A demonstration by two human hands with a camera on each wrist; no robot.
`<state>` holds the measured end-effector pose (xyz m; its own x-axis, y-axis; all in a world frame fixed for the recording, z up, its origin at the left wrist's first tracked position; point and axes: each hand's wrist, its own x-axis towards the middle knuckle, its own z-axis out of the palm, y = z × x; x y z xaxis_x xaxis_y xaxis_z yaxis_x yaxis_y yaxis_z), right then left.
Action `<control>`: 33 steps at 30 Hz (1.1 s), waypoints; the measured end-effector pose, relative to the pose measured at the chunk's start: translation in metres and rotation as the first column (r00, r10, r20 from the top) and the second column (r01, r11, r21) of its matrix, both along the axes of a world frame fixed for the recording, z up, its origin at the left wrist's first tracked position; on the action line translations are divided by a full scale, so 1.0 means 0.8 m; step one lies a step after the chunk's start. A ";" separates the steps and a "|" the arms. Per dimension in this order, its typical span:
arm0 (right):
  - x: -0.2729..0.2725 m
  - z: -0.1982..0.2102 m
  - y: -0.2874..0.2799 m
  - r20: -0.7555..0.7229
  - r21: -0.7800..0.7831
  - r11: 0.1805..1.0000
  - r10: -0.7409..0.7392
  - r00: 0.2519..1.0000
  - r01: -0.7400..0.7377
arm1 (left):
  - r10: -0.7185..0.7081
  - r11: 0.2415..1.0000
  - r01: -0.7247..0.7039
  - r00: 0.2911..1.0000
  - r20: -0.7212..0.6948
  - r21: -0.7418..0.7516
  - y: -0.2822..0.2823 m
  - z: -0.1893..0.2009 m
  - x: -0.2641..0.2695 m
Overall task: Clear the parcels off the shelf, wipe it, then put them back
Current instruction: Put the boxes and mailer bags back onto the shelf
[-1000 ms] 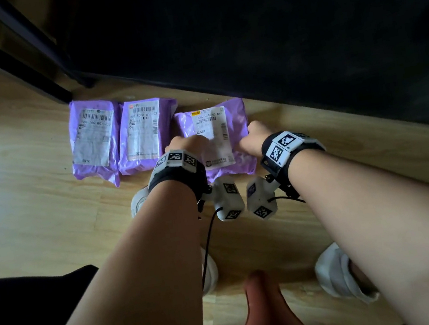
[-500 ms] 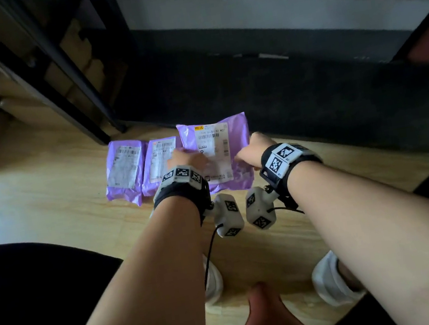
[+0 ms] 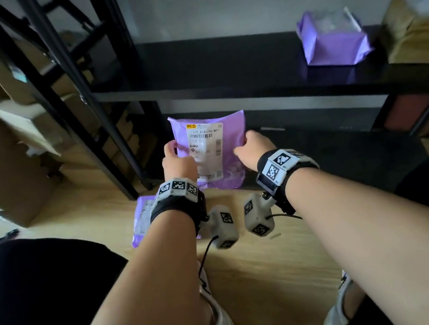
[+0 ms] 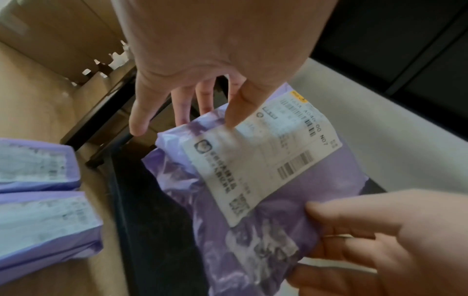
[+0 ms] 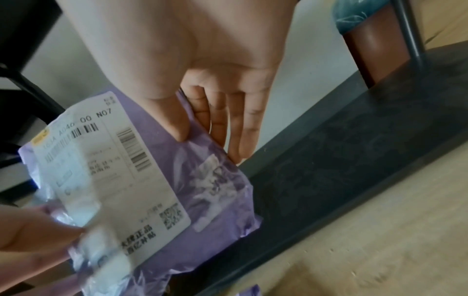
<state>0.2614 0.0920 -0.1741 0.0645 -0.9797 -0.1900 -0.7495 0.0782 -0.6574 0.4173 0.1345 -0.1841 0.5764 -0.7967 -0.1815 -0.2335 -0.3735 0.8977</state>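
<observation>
Parcel (image 3: 215, 148) in both hands' grip, black shelf (image 3: 221, 76) w/ wood floor (image 3: 266, 261) below.

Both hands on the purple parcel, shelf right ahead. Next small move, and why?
Probably carry the purple parcel forward and up onto the black shelf. The left hand and right hand hold it off the floor, and the shelf board is bare left of the purple parcel already there.
</observation>
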 end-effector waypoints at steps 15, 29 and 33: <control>-0.056 0.136 -0.070 0.158 -0.373 0.898 -0.185 0.970 0.232 | -0.076 0.967 0.110 0.986 0.149 -0.232 -0.078 0.137 -0.038; -0.070 0.134 -0.174 0.116 -0.426 0.869 -0.222 0.968 0.251 | -0.229 0.944 0.280 0.936 0.267 -0.172 -0.190 0.166 -0.075; -0.072 0.130 -0.189 0.122 -0.401 0.891 -0.177 0.977 0.212 | -0.311 0.935 0.346 0.907 0.284 -0.079 -0.209 0.164 -0.083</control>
